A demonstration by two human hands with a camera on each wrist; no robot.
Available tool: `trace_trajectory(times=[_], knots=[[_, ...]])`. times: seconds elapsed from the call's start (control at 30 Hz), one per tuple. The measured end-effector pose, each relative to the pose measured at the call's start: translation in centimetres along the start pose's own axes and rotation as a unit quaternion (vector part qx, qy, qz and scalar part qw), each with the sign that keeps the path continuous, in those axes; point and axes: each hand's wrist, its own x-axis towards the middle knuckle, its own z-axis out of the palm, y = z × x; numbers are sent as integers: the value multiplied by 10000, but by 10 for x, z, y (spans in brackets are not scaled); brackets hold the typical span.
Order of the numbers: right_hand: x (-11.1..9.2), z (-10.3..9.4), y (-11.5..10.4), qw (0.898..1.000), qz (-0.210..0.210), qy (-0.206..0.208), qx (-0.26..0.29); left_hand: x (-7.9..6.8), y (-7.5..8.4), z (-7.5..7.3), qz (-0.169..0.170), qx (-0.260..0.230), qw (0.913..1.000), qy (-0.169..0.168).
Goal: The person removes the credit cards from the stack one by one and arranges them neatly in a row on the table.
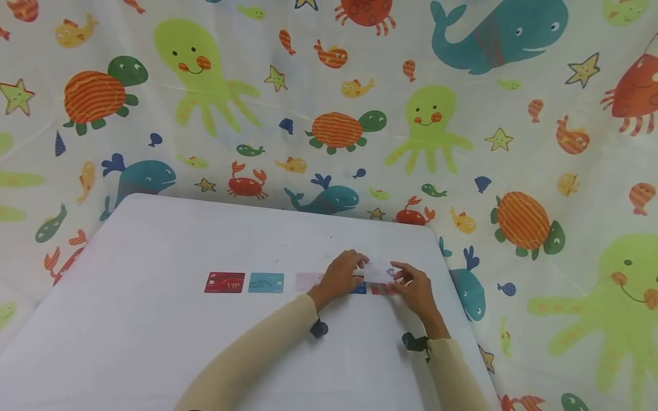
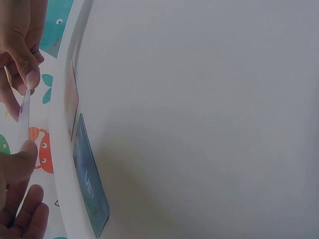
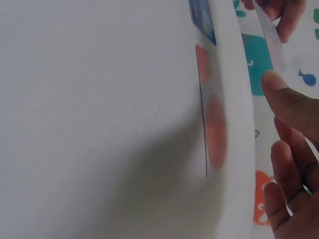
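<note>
A thin whitish card is stretched between my two hands, just above the right end of a row of cards. My left hand pinches its left end, and my right hand pinches the other end between thumb and fingers. In the left wrist view the card appears nearly edge-on. Beneath the hands lie a blue card and a reddish card, both partly covered from above. The right wrist view shows the reddish card flat on the table.
Further left in the row are a red VIP card, a light blue card and a pale pink card, the last partly behind the left hand. The white table meets a curtain printed with sea animals.
</note>
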Motion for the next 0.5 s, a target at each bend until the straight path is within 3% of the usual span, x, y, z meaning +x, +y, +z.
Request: trace_trajectory(times=[0.5], knots=[[-3,-17,13,9998,-72,-191,42,3,8,13,73,-73,9999,44]])
